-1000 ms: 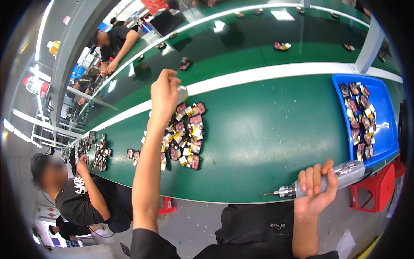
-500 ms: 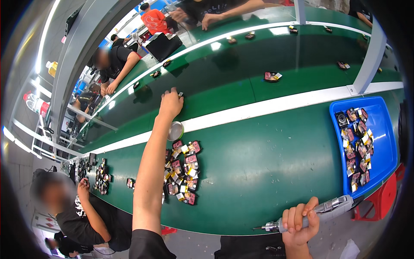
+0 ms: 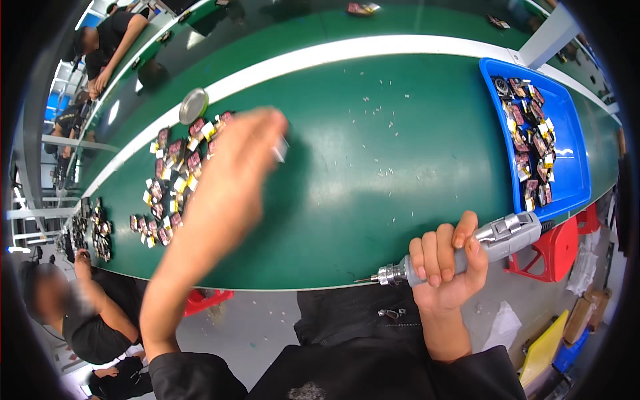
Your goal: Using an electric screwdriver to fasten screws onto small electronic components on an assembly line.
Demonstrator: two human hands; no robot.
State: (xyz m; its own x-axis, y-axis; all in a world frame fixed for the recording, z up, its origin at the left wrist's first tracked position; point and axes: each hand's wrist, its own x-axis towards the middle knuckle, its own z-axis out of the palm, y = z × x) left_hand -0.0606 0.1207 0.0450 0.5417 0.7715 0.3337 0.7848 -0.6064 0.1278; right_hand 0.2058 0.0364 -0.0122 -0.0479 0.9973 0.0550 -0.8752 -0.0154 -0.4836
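My right hand is wrapped round a grey electric screwdriver, whose thin bit points left along the table's near edge. Over the green table, my left hand is smeared by motion, its fingers drawn together. A whitish piece shows at its fingertips; the rest of what it holds is hidden. Behind and left of that hand lies a spread of small black electronic modules with pinkish circuit boards and white and yellow parts. A round shallow tin stands at their far side.
At the right, a blue bin holds more modules. Tiny pale bits are scattered on the green tabletop. A white rail separates it from the belt. Red stools stand below. Co-workers sit at the left.
My left hand has come back from the belt to above the table, with something at its fingertips. The view has tilted down and right. The right hand still grips the screwdriver.
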